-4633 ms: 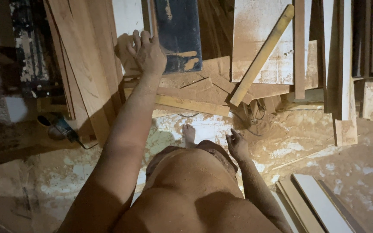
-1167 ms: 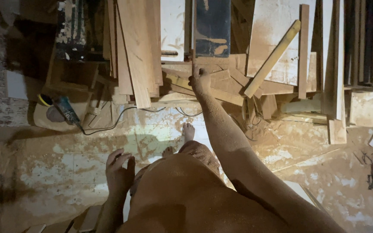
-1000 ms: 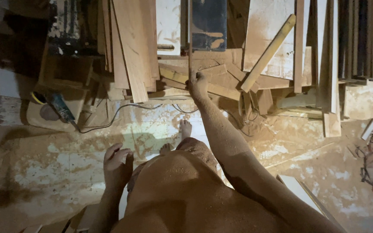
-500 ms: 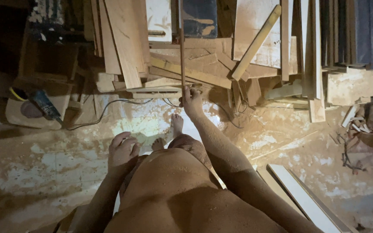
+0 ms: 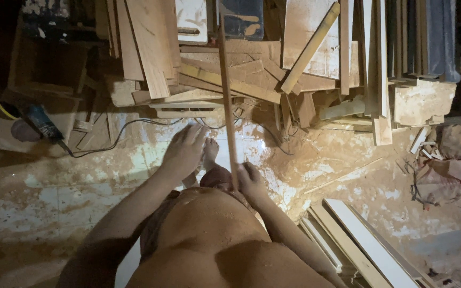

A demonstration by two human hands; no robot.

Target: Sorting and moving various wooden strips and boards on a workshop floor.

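A hand holds a thin stick over a dusty floor.

The right hand [image 5: 251, 178] is closed around the low end of the stick [image 5: 226, 101], which runs up to the wood pile [image 5: 198, 80]. The left hand [image 5: 185, 149] is wide open, just beside the stick, holding nothing.

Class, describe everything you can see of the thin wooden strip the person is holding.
The thin wooden strip is a long, narrow, straight slat of plain light-brown wood. It runs from the right hand, which closes round its lower end, up across the sawdusty floor and over the pile of offcut boards. The left hand is open beside it and does not touch it. Its far end is hard to tell.
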